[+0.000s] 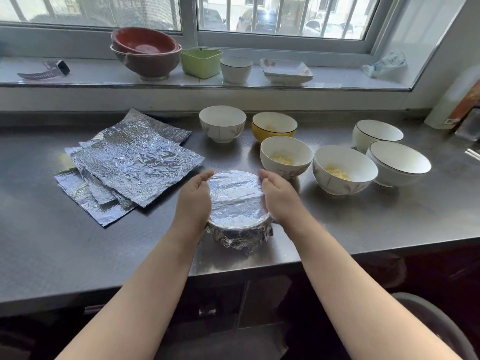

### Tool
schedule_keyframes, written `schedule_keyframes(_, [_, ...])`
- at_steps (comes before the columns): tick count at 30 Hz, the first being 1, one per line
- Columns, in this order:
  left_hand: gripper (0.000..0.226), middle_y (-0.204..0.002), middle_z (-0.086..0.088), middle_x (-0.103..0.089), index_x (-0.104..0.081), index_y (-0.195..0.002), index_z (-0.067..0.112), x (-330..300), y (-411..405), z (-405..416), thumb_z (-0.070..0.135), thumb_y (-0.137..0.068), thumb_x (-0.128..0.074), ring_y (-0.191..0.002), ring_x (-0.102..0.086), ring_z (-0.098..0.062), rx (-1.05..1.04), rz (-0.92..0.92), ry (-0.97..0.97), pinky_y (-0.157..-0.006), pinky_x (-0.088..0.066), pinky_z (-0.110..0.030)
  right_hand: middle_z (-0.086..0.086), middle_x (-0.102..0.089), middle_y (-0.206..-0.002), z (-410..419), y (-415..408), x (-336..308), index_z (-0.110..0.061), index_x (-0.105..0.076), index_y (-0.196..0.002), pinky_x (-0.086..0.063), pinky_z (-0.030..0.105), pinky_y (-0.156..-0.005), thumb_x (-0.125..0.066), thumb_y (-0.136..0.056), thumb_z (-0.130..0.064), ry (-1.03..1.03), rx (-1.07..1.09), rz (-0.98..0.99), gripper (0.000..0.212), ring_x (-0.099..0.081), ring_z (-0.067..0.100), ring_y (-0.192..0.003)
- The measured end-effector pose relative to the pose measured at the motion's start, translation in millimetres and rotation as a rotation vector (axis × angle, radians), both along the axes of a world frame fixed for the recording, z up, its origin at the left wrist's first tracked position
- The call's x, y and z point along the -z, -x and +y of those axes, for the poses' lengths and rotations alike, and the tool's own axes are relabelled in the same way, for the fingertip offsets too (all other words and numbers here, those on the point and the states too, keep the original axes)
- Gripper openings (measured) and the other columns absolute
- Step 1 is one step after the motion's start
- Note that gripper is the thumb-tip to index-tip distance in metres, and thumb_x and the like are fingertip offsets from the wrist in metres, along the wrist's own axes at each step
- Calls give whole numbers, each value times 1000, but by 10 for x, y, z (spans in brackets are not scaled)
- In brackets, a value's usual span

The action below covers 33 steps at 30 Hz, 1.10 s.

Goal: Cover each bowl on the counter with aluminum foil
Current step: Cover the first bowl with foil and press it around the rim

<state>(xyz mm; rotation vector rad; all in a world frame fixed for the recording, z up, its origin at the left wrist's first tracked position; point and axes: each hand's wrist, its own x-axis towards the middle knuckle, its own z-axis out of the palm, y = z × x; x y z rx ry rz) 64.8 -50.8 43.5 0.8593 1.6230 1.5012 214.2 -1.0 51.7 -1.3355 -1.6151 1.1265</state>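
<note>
On the windowsill (78, 80) we see stacked red bowls (146, 51); right of them a green container (201, 63), a white cup (236, 69) and square plates (286, 70); far left, a watch (46, 71).

Bright daylight enters through the window (280, 16) beyond the hands, its panes washed out. The steel surface (363, 219) shines pale to the right of the right hand (279, 197), with soft shadows near it. Foil (237, 196) between the hands glints. Straight lines bow at the edges; lower corners fall dim and soft.
</note>
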Motion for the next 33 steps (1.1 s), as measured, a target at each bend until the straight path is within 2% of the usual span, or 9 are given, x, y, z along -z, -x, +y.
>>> schedule_keyframes(2, [36,-125,-34,-53,-64,-122,18,28,3,13,12,-101,-36,-112,-51,-52,-4,-1,11,-97,-45,-56,-3,-55,-123,-34,31,118,-13,-48,-141,-36,37,-110,-32,-102,-14,54,6,58,42,-49,12,-113])
schedule_keyframes(4, [34,-131,-35,-47,-68,-115,22,60,20,34,13,-100,-39,-122,-44,-51,-10,-14,12,-106,-40,-56,-1,-59,-129,-31,39,188,-20,-55,-132,-40,41,-110,-32,-102,-17,118,46,166,38,-53,16,-121])
schedule_keyframes(7, [32,-91,-20,-62,-69,-107,25,105,38,43,15,-98,-40,-83,-59,-34,-15,-63,7,-96,-47,-47,2,-65,-117,-17,35,231,-29,-62,-112,-47,41,-103,-35,-101,-18,188,78,304,31,-59,19,-114])
schedule_keyframes(13, [34,-57,13,-54,-71,-104,27,144,53,51,15,-97,-40,-68,-47,-19,-11,-127,3,-79,-46,-40,8,-70,-117,-50,29,219,-21,-70,-114,-47,53,-102,-42,-88,-24,241,-8,435,39,-64,27,-114])
schedule_keyframes(16, [36,-62,10,-56,-72,-102,27,148,52,51,13,-97,-39,-74,-51,-20,-20,-153,-5,-79,-47,-42,12,-70,-117,-58,-1,184,-15,-69,-116,-50,52,-100,-40,-90,-25,295,-71,448,40,-65,28,-112])
schedule_keyframes(19, [36,-52,16,-51,-70,-103,25,124,30,44,10,-97,-38,-61,-44,-13,-32,-127,-1,-74,-42,-37,6,-75,-99,-71,-61,157,-10,-69,-107,-58,29,-78,-32,-103,-21,338,-128,436,39,-71,18,-94])
schedule_keyframes(25, [36,-51,13,-50,-68,-114,21,115,15,24,11,-99,-36,-61,-39,-18,-36,-139,4,-71,-39,-40,-8,-46,-143,-49,-179,6,-13,-41,-146,-25,23,-114,-31,-107,-28,12,24,182,43,-38,4,-133])
schedule_keyframes(28, [36,-55,12,-51,-66,-118,18,119,11,19,11,-100,-37,-56,-41,-12,-48,-122,-10,-69,-43,-33,-7,-44,-148,-99,-143,22,-15,-41,-147,-27,31,-118,-32,-106,-23,86,-30,227,43,-39,6,-136])
schedule_keyframes(33, [32,-87,0,-64,-68,-108,24,139,-6,4,16,-99,-38,-94,-62,-23,-52,-180,-39,-93,-52,-48,1,-55,-139,-98,-30,205,-17,-48,-142,-38,38,-113,-35,-105,-23,189,10,346,40,-50,15,-130])
